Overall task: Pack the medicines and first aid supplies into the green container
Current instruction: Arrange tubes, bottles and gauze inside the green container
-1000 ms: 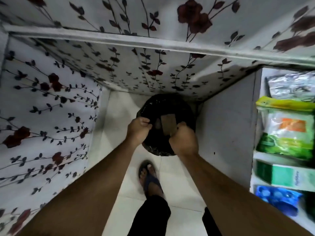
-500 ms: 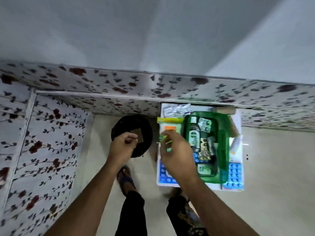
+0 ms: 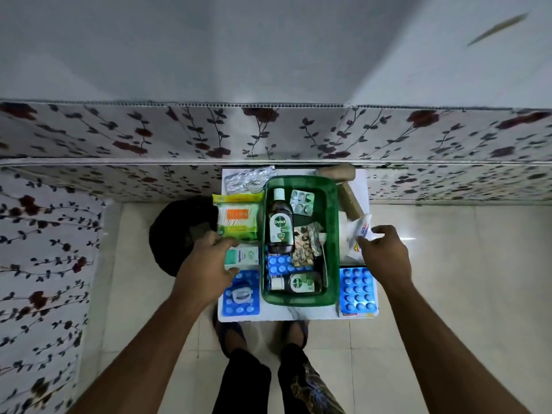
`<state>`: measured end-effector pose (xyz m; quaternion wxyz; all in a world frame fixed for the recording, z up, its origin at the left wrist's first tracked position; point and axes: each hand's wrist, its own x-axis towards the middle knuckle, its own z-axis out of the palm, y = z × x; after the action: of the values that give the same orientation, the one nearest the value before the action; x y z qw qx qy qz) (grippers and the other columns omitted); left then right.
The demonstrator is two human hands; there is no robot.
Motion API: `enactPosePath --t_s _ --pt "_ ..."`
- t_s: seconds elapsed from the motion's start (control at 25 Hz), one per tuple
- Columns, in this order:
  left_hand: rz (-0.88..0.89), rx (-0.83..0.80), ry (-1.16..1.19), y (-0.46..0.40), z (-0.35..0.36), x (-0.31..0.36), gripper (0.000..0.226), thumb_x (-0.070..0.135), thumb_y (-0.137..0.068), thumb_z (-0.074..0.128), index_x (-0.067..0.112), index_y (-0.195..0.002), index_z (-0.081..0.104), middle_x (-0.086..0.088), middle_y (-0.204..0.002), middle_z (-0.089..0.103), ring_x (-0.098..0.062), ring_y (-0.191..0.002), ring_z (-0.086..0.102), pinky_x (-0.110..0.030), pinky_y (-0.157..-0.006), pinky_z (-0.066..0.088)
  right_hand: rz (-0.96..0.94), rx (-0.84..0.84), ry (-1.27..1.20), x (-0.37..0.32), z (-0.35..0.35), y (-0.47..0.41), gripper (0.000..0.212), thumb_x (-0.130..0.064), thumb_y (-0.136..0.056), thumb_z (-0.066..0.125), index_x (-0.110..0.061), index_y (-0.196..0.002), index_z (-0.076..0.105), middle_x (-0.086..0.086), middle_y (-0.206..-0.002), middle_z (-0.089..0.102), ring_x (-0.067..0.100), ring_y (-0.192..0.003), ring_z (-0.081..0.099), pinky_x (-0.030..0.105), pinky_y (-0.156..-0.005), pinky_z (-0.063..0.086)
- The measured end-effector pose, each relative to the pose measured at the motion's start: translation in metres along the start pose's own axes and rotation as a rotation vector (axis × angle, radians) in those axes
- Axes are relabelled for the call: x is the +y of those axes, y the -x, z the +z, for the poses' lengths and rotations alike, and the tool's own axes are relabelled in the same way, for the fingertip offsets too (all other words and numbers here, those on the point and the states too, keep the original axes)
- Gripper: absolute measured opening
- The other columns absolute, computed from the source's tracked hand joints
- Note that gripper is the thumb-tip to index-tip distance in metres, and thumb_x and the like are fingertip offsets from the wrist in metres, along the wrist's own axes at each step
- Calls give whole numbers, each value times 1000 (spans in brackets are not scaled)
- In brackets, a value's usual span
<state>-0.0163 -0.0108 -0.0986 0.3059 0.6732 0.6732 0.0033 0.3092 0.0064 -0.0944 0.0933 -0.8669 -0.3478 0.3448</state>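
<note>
The green container [image 3: 331, 234] sits on a small white table [image 3: 298, 315]. It holds two Dettol bottles [image 3: 280, 227], blister strips and a blue tablet sheet. My left hand [image 3: 206, 264] hovers open at the table's left edge, over a teal medicine box [image 3: 243, 256] and beside a green cotton-bud pack [image 3: 237, 221]. My right hand [image 3: 382, 252] is open on the right, fingers spread next to a white sachet [image 3: 363, 231]. A blue blister sheet [image 3: 357, 291] lies below that hand. Another blue sheet with a white tape roll [image 3: 242, 295] lies at the front left.
A black bin [image 3: 176, 231] stands on the floor left of the table. Silver blister strips [image 3: 248, 180] and brown bandage rolls [image 3: 348, 201] lie at the table's back. Floral-patterned walls close in behind and on the left. My feet stand just before the table.
The view has swung from the black bin to the table. My left hand has left the bin and reached the table's left side. My right hand has crossed from the left to the right side.
</note>
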Motion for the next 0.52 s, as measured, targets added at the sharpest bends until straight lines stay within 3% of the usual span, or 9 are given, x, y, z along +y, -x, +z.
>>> enactPosePath --t_s 0.2,0.32,0.52 --pt "107 42 -171 -7 12 -3 52 22 -63 85 13 -112 70 -11 -104 60 -34 -97 60 -41 -79 54 77 43 -13 6 22 -17 47 -43 -78 69 -21 -117 56 8 -109 71 31 -100 65 38 -82 50" --pt "132 53 -242 -5 3 -4 49 27 -59 83 13 -105 73 -9 -95 63 -33 -88 60 -40 -77 50 88 54 -104 5 23 -19 44 -37 -77 73 -18 -115 62 9 -108 71 29 -97 65 33 -78 48" --pt "91 173 -221 34 -46 15 33 36 -60 75 21 -88 66 4 -84 61 -23 -81 56 -29 -60 42 89 39 -178 13 5 1 34 -34 -81 71 -13 -109 72 8 -94 75 28 -88 68 33 -79 49"
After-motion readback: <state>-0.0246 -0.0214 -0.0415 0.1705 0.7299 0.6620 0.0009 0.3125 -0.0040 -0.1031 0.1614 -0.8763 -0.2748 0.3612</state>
